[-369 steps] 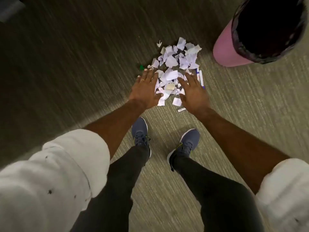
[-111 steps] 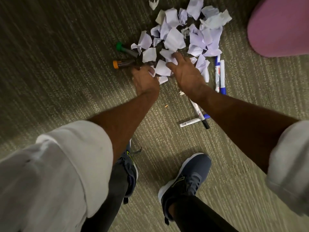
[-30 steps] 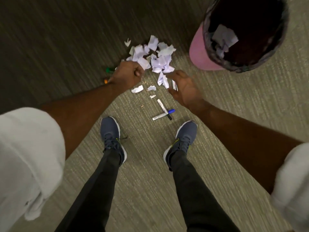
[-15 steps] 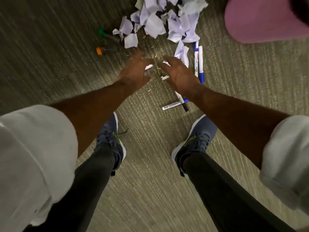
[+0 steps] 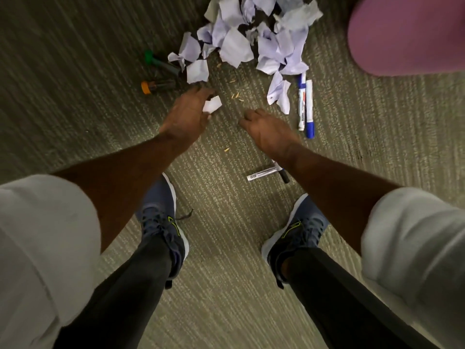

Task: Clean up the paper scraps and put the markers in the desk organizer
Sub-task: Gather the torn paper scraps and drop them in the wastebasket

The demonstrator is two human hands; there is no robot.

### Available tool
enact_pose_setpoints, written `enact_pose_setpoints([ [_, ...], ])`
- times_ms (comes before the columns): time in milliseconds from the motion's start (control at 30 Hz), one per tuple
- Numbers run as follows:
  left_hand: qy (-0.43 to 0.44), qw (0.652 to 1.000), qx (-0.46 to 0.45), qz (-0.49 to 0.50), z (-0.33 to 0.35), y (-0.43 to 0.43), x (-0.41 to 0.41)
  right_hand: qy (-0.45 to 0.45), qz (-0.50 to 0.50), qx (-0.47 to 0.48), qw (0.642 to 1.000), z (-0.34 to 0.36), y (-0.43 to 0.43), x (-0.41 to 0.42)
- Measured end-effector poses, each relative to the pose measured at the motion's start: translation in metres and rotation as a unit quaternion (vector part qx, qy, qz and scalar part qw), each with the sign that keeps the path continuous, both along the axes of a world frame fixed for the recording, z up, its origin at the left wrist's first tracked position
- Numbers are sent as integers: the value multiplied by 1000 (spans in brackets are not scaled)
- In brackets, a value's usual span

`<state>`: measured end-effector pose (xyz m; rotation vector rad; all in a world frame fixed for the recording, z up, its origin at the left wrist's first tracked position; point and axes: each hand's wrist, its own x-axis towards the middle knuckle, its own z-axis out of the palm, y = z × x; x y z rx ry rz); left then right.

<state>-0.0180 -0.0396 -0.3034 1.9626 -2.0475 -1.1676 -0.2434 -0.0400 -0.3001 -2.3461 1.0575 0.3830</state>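
Fingers point(image 5: 199, 93) of the left hand point(image 5: 185, 117) pinch a small paper scrap point(image 5: 212, 105); right hand point(image 5: 268, 131) hovers, fingers loose, over the carpet point(image 5: 226, 212), scrap pile point(image 5: 251, 39) just beyond.

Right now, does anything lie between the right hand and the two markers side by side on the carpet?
Nothing visible does. Only bare carpet separates the right hand from the two markers. The nearest loose scrap lies farther ahead, beside the markers' far ends, off the path. The left hand pinches a small scrap elsewhere.
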Motion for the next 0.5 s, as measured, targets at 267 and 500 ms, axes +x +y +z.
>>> enact_pose_setpoints([
  [267, -106, 989, -69, -80, 21, -29, 18, -8, -289, -92, 953, 14, -24, -11],
  [500, -220, 966, -28, -135, -6, -39, 2, -1, -279, 12, 960, -7, -31, -25],
])
